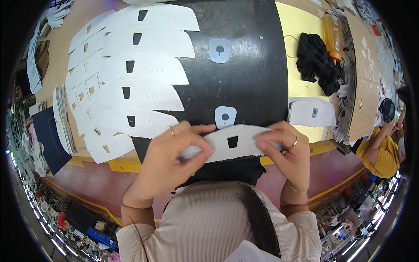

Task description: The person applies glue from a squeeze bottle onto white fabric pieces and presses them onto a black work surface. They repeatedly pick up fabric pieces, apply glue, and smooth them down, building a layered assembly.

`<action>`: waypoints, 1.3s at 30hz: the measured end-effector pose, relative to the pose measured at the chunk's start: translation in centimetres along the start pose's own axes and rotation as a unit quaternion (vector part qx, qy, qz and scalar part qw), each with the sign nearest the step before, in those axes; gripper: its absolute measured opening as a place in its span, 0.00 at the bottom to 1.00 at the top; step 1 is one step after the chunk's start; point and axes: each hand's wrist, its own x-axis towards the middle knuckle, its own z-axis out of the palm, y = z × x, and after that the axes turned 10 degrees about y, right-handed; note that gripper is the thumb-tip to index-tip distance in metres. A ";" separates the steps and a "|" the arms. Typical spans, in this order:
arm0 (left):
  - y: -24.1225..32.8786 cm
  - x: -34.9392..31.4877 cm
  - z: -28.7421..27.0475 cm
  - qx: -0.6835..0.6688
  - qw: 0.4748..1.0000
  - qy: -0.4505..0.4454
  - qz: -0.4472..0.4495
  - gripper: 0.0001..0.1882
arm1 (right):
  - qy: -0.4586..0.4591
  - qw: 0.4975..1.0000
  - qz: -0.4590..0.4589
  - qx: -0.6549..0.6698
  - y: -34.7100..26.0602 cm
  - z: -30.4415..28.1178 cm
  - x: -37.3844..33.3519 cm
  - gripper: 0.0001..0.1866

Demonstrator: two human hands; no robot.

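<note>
Close in front of my body I hold a curved white panel [246, 139] with a small four-sided cut-out near its middle. My left hand [172, 153] pinches its left end between thumb and fingers. On its right end, the fingers and thumb of my right hand [290, 148] are closed. Just beyond the panel, on the black tabletop [257, 83], lies a pale blue patch [225, 115] with a dark tree shape. A second blue patch [219, 50] of the same kind is farther away.
Several matching white panels [159, 65] overlap in a row at left, beside a stack [63, 118] of pieces. At right are a white piece with a dark mark [312, 112], a black cloth [316, 61] and an orange bottle [333, 37]. Another person in yellow [382, 150] is at far right.
</note>
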 end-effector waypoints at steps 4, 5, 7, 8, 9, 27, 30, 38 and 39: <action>0.5 -0.6 0.6 0.022 1.000 -0.012 0.003 0.07 | -0.011 1.000 0.021 -0.003 0.1 -0.3 -0.4 0.08; 0.5 -0.7 0.7 0.027 1.000 -0.012 0.011 0.07 | -0.012 1.000 0.014 -0.008 0.2 -0.3 -0.3 0.08; 0.4 -0.8 1.1 0.025 0.999 -0.008 0.020 0.07 | -0.012 1.000 0.004 -0.011 0.3 -0.3 -0.3 0.08; 0.3 -0.7 1.2 0.024 0.999 -0.007 0.026 0.07 | -0.010 1.000 0.000 -0.009 0.3 -0.3 -0.2 0.08; 0.4 -0.8 1.2 0.023 0.999 -0.008 0.026 0.07 | -0.008 1.000 -0.004 -0.008 0.3 -0.3 -0.2 0.08; 0.4 -1.4 1.2 0.047 0.998 0.025 0.022 0.08 | -0.007 1.000 -0.016 -0.013 0.0 -0.2 0.3 0.09; 0.3 -1.5 1.0 0.041 0.998 0.039 -0.012 0.09 | -0.014 1.000 -0.001 -0.002 -0.4 0.0 0.9 0.09; 1.0 -0.5 1.5 -0.070 0.970 0.110 -0.207 0.09 | -0.002 0.998 -0.053 -0.029 -0.3 0.9 3.1 0.11; 0.5 -0.3 1.5 -0.043 0.979 0.118 -0.161 0.09 | 0.005 0.998 -0.059 -0.036 -0.3 1.1 3.2 0.10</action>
